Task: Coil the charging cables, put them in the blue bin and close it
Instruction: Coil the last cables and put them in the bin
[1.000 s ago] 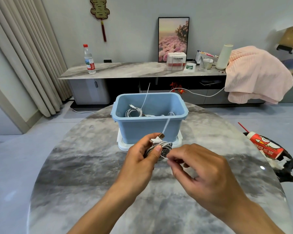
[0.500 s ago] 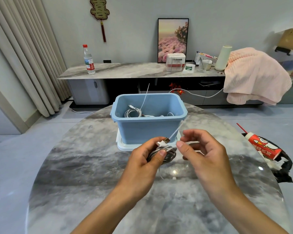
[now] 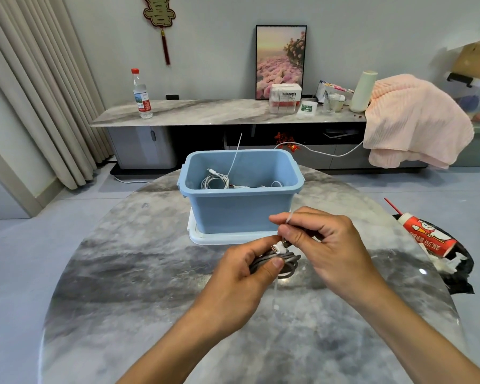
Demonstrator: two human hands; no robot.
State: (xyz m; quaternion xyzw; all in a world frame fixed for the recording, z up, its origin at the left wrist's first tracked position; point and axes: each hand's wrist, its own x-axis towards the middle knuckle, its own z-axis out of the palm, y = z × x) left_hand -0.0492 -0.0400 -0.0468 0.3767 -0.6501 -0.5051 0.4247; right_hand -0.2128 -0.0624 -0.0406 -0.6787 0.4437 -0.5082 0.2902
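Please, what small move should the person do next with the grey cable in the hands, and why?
Probably finish the wrap: the right hand pinches a thin white tie above the grey cable coil, which the left hand grips just in front of the blue bin. The tie end looks loose, so winding it round the coil seems to come before dropping the coil in.

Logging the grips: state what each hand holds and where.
Left hand grips the coiled grey cable across its loops. Right hand pinches the thin white tie near its end.
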